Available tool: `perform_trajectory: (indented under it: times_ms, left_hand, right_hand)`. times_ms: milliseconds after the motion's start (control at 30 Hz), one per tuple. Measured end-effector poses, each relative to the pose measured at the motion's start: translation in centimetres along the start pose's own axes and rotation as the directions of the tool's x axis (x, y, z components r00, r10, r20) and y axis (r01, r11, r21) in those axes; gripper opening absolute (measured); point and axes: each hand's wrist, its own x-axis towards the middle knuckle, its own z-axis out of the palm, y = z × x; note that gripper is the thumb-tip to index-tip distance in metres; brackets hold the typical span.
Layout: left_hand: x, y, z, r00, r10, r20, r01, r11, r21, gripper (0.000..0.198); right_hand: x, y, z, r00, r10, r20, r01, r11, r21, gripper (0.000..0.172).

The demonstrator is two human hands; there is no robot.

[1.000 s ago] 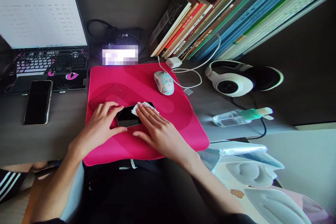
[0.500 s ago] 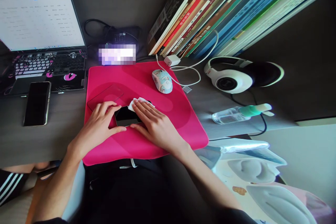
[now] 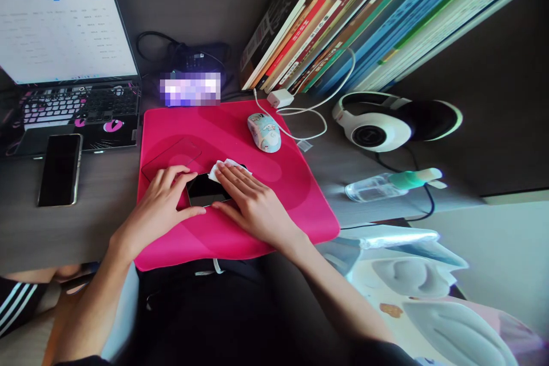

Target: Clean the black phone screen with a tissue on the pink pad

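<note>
A smartphone (image 3: 202, 190) with a dark screen lies face up on the pink desk mat (image 3: 295, 206). My left hand (image 3: 160, 206) grips its left end, with the fingertips at the far edge and the thumb at the near edge. Under the fingers of my right hand (image 3: 253, 200) is a folded white wipe (image 3: 227, 167), pressed on the phone's right part. The right thumb lies along the phone's near edge. That hand hides the phone's right end and some of the wipe. Just behind my left hand, a thin clear rectangular sheet or case (image 3: 174, 157) rests on the mat.
A patterned mouse (image 3: 265, 132) sits on the mat, with a white charger (image 3: 280, 98) and cable behind. Left are a laptop (image 3: 81, 117) and another phone (image 3: 60, 170). Headphones (image 3: 373, 126) and a spray bottle (image 3: 377, 187) lie right, below a row of books (image 3: 317, 34).
</note>
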Motion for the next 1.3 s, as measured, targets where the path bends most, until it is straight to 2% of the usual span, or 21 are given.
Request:
perform_trajectory:
  times_ms: [633,1300]
  left_hand:
    - [0.00,0.02,-0.11,1.000,0.005,0.009,-0.005,1.000,0.016,0.066]
    - [-0.11,-0.05,-0.03,1.000,0.012,-0.003,-0.012,1.000,0.007,0.066]
  right_hand:
    - [0.08,-0.16,-0.14,1.000,0.021,0.014,-0.021,1.000,0.008,0.068]
    - [0.06,-0.13,-0.03,1.000,0.006,0.005,-0.006,1.000,-0.012,0.064]
